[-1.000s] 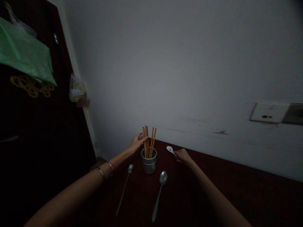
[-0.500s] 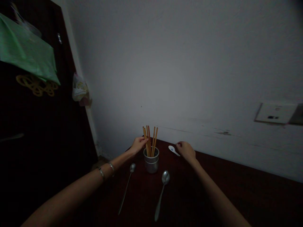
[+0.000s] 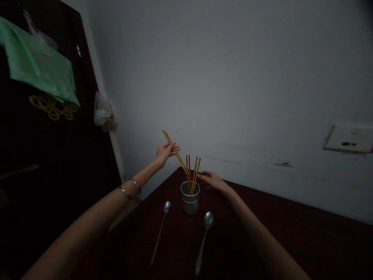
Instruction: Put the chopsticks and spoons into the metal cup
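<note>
My left hand (image 3: 165, 152) pinches a pair of wooden chopsticks (image 3: 176, 153), which slant down to the right with their lower ends above the cup's mouth. Several more chopsticks (image 3: 196, 175) stand in the metal cup (image 3: 190, 204) on the dark table. Beside them on the right, my right hand (image 3: 212, 180) is open with its fingers stretched toward the sticks and nothing held. One metal spoon (image 3: 167, 207) lies left of the cup, and another larger spoon (image 3: 208, 220) lies in front to the right. The white spoon is not visible now.
The dark table (image 3: 262, 217) meets a grey wall (image 3: 233, 97) at its back edge. On the left is a dark door with a green cloth (image 3: 43, 66) and a plastic bag (image 3: 103, 112) near its frame. A wall socket (image 3: 349, 139) is at the right.
My left hand has lifted two chopsticks up and left out of the cup. My right hand has moved left toward the remaining sticks and opened. The view has shifted slightly.
</note>
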`<state>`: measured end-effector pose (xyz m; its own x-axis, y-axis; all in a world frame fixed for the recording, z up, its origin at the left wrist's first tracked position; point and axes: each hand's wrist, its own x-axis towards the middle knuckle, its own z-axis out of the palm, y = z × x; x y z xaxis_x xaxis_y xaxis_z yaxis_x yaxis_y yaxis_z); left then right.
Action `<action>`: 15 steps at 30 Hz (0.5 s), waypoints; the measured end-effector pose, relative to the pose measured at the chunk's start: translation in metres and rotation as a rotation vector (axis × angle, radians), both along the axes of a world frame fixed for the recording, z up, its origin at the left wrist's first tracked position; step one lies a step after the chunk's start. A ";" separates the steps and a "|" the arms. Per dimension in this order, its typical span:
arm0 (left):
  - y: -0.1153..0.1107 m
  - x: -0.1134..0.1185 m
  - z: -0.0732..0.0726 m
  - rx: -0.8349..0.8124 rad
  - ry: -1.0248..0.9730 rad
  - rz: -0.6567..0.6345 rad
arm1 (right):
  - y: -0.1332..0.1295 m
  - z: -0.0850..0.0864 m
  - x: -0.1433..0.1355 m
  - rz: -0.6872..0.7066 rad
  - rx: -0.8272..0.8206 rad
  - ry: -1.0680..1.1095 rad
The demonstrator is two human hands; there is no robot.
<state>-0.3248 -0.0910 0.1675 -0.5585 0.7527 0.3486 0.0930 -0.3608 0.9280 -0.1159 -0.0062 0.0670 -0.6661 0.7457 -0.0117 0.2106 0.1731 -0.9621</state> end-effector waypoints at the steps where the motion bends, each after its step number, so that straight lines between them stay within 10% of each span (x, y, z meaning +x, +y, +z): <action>1: 0.002 -0.006 0.008 0.050 -0.010 0.034 | 0.002 0.001 0.004 -0.012 -0.049 0.030; 7: 0.020 -0.045 0.003 0.155 -0.185 0.282 | 0.023 -0.004 0.019 -0.200 -0.059 0.125; 15: 0.048 -0.035 -0.096 -0.147 -0.395 0.304 | 0.040 -0.041 0.002 -0.184 0.127 0.002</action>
<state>-0.3602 -0.0434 0.0716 -0.8272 0.5611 -0.0301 -0.1941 -0.2350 0.9524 -0.1136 0.0334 0.0263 -0.5184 0.8503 0.0912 0.2482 0.2517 -0.9355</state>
